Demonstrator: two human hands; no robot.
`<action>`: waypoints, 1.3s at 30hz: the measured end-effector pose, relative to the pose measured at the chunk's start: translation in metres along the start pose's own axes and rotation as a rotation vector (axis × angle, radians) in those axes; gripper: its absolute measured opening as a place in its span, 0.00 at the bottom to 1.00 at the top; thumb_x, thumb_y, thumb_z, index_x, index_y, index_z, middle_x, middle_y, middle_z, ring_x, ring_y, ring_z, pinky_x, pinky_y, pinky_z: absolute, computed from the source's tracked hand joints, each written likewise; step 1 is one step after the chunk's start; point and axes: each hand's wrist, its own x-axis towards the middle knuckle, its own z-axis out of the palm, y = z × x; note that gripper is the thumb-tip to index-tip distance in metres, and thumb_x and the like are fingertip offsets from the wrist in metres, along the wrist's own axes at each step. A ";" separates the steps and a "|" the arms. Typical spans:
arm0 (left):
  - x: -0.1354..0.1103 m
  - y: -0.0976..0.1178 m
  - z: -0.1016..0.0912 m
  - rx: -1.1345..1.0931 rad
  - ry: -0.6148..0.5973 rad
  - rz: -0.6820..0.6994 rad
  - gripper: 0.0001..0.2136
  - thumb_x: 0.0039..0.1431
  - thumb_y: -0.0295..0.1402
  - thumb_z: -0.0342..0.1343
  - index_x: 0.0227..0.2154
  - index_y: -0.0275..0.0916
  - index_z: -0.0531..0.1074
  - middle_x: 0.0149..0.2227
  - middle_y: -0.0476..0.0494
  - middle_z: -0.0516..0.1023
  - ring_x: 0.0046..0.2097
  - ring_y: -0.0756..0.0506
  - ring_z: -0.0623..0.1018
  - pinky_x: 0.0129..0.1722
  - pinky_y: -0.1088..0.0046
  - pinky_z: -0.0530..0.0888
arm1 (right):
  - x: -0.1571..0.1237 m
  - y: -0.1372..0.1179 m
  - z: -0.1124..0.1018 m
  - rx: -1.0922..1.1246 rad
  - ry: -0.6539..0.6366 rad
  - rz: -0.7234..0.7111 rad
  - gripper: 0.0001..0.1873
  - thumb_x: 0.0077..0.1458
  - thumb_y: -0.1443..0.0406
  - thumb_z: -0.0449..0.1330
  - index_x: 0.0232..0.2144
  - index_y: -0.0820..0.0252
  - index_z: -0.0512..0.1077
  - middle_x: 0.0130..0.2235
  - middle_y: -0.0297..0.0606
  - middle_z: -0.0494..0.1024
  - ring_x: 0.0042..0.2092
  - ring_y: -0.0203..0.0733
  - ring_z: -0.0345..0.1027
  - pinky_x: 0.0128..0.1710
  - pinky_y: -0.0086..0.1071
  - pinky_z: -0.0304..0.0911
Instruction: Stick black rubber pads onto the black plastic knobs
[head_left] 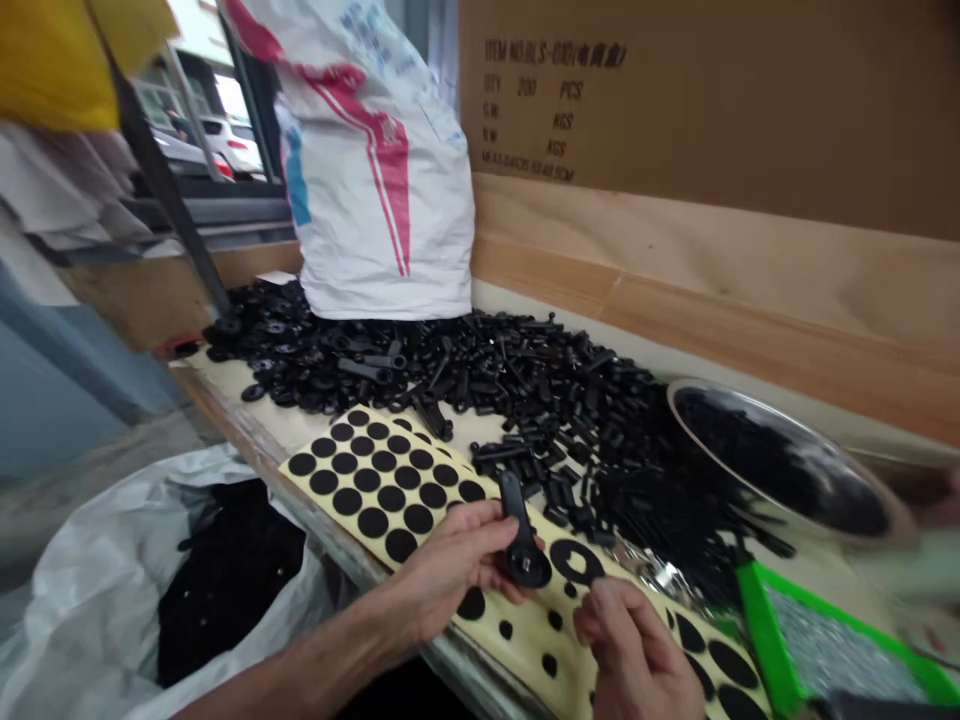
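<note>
Left hand [450, 572] pinches a black plastic lever [519, 545] by its stem, 11 o'clock from the right hand [634, 645] — seems light, stiff; right fingertips [604, 600] pinch together above a sheet of black adhesive dots [375, 490].

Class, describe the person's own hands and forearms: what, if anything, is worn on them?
The left hand and the right hand are bare, with no gloves. The left forearm is bare too: no sleeve or watch shows on it.

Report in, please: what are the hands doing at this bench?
Left hand: gripping black plastic lever. Right hand: over black-dotted sticker sheet. Loose black parts piled just beyond.
</note>
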 end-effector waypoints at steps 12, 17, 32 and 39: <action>0.004 -0.002 0.013 0.063 0.044 -0.033 0.13 0.61 0.37 0.55 0.40 0.30 0.73 0.38 0.37 0.78 0.31 0.50 0.75 0.30 0.76 0.73 | -0.009 -0.002 0.002 0.016 -0.110 0.194 0.20 0.45 0.50 0.67 0.23 0.60 0.69 0.19 0.26 0.58 0.24 0.32 0.48 0.24 0.26 0.48; 0.007 -0.006 0.011 0.075 0.061 -0.010 0.13 0.61 0.37 0.54 0.40 0.32 0.73 0.39 0.37 0.78 0.35 0.48 0.76 0.32 0.74 0.73 | -0.010 0.004 0.001 0.056 -0.042 0.199 0.18 0.45 0.52 0.68 0.24 0.59 0.69 0.21 0.27 0.59 0.25 0.32 0.48 0.24 0.26 0.49; 0.014 -0.009 0.015 0.086 0.112 -0.001 0.10 0.61 0.36 0.54 0.36 0.33 0.72 0.39 0.39 0.78 0.37 0.47 0.77 0.33 0.73 0.74 | -0.009 0.008 0.005 0.056 0.030 0.210 0.19 0.44 0.51 0.68 0.25 0.60 0.71 0.20 0.26 0.59 0.24 0.31 0.48 0.23 0.25 0.48; 0.015 -0.008 0.017 0.090 0.125 -0.007 0.09 0.61 0.35 0.53 0.35 0.33 0.72 0.37 0.39 0.77 0.37 0.46 0.76 0.33 0.73 0.74 | -0.009 0.008 0.007 0.088 0.051 0.178 0.18 0.44 0.52 0.68 0.26 0.60 0.71 0.20 0.26 0.59 0.24 0.31 0.48 0.24 0.26 0.48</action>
